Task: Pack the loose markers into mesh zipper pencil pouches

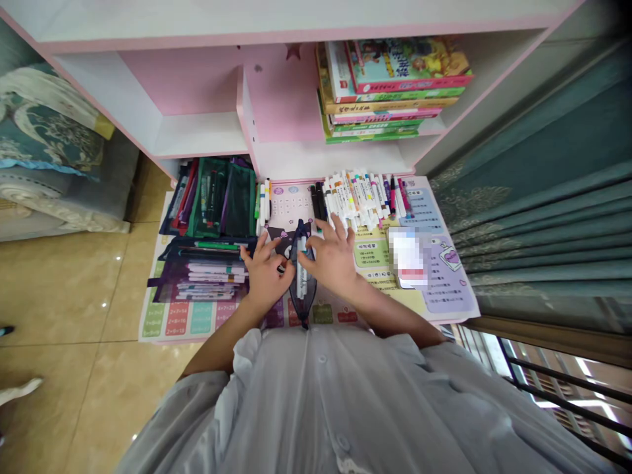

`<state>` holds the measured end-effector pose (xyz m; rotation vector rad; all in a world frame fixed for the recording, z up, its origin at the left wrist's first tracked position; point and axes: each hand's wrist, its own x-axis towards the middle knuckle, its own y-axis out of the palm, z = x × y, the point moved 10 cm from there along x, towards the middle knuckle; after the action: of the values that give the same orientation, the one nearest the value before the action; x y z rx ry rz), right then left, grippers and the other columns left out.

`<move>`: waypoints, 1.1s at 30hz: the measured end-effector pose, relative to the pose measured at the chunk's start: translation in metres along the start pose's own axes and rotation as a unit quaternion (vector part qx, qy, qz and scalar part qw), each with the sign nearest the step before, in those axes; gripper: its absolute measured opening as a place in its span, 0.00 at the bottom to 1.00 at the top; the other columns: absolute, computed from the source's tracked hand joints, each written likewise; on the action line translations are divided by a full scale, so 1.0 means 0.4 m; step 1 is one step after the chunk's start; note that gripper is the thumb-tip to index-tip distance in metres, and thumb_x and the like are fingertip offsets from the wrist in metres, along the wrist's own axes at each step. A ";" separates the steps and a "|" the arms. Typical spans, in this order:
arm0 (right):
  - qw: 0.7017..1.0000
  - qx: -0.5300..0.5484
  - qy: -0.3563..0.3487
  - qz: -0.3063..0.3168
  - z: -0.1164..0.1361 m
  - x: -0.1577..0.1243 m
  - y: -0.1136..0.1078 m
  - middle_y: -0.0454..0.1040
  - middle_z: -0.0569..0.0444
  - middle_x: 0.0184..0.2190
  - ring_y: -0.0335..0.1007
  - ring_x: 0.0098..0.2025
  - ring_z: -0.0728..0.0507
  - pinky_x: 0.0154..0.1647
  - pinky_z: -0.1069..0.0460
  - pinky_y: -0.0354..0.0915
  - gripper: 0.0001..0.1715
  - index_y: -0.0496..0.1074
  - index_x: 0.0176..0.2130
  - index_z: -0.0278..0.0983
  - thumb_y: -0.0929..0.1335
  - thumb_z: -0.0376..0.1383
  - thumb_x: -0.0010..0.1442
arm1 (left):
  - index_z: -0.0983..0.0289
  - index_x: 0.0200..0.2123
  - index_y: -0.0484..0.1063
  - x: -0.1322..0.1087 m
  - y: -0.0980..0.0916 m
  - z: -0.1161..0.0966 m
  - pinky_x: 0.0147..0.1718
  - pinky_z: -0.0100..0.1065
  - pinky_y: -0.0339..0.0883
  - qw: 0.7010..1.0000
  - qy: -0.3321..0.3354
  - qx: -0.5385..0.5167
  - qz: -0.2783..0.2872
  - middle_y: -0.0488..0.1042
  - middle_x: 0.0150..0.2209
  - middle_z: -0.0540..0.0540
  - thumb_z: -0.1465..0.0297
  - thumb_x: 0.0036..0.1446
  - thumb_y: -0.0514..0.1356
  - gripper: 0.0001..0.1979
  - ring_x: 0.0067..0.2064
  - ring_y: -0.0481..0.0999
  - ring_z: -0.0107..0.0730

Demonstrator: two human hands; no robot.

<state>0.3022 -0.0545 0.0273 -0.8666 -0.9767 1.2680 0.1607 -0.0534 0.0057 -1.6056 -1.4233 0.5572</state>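
A dark mesh pencil pouch (302,289) lies open on the desk mat (444,289) between my hands, with white markers inside it. My left hand (265,270) rests on the pouch's left edge, fingers curled and pinching it. My right hand (333,257) is at the pouch's right edge, its fingertips on a white marker (302,258) at the opening. A row of several markers (363,194) lies just beyond my right hand.
Several mesh pouches filled with pens (210,197) lie at the left of the mat. A pink and white shelf (276,99) stands behind, holding a stack of books (390,85). A white card (407,259) lies at right. A green curtain (543,197) hangs at the right.
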 end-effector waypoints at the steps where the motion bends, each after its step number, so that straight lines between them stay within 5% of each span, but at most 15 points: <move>1: 1.000 0.008 0.001 -0.016 0.000 0.021 -0.017 0.67 0.46 0.63 0.46 0.72 0.26 0.66 0.26 0.48 0.13 0.80 0.36 0.41 0.68 0.44 0.59 | 0.60 0.22 0.71 0.000 0.000 0.000 0.66 0.67 0.38 1.000 0.001 -0.001 -0.002 0.77 0.55 0.53 0.69 0.55 0.60 0.10 0.68 0.62 0.53; 5: 0.999 0.037 0.010 -0.015 0.006 0.152 -0.019 0.66 0.47 0.65 0.44 0.73 0.28 0.67 0.29 0.49 0.12 0.80 0.34 0.39 0.69 0.42 0.59 | 0.60 0.21 0.71 -0.002 0.003 0.001 0.66 0.67 0.38 1.000 0.005 -0.004 -0.009 0.78 0.54 0.53 0.69 0.54 0.60 0.10 0.67 0.64 0.52; 13: 0.991 0.011 0.013 0.132 0.063 0.378 0.155 0.64 0.38 0.64 0.44 0.72 0.25 0.64 0.27 0.53 0.21 0.79 0.47 0.34 0.69 0.43 0.59 | 0.60 0.22 0.72 -0.006 0.001 0.008 0.65 0.68 0.38 1.000 0.001 -0.017 -0.008 0.78 0.54 0.53 0.69 0.54 0.61 0.09 0.67 0.64 0.53; 21: 0.983 -0.032 0.029 0.179 0.078 0.421 0.251 0.60 0.36 0.66 0.40 0.72 0.24 0.65 0.26 0.50 0.34 0.70 0.59 0.32 0.68 0.46 0.59 | 0.61 0.23 0.72 -0.008 0.001 0.008 0.65 0.68 0.38 1.000 0.002 -0.016 -0.005 0.77 0.54 0.54 0.70 0.54 0.60 0.08 0.67 0.64 0.54; 29: 0.974 -0.046 0.056 0.213 0.079 0.420 0.275 0.58 0.34 0.68 0.37 0.73 0.24 0.66 0.26 0.48 0.39 0.64 0.64 0.30 0.69 0.44 0.58 | 0.60 0.23 0.72 -0.009 0.005 0.015 0.66 0.67 0.37 1.000 0.002 -0.020 -0.012 0.78 0.53 0.54 0.70 0.53 0.61 0.08 0.67 0.64 0.54; 33: 0.982 -0.029 0.051 0.178 0.064 0.424 0.251 0.60 0.35 0.67 0.37 0.73 0.23 0.64 0.23 0.48 0.37 0.67 0.62 0.32 0.69 0.46 0.58 | 0.60 0.22 0.72 -0.009 0.004 0.014 0.66 0.67 0.37 1.000 0.003 -0.022 -0.017 0.78 0.54 0.54 0.70 0.53 0.61 0.08 0.67 0.64 0.52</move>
<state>0.2487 0.1253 -0.0387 -1.1786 -0.8015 1.4842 0.1563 -0.0549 0.0008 -1.6141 -1.4644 0.5030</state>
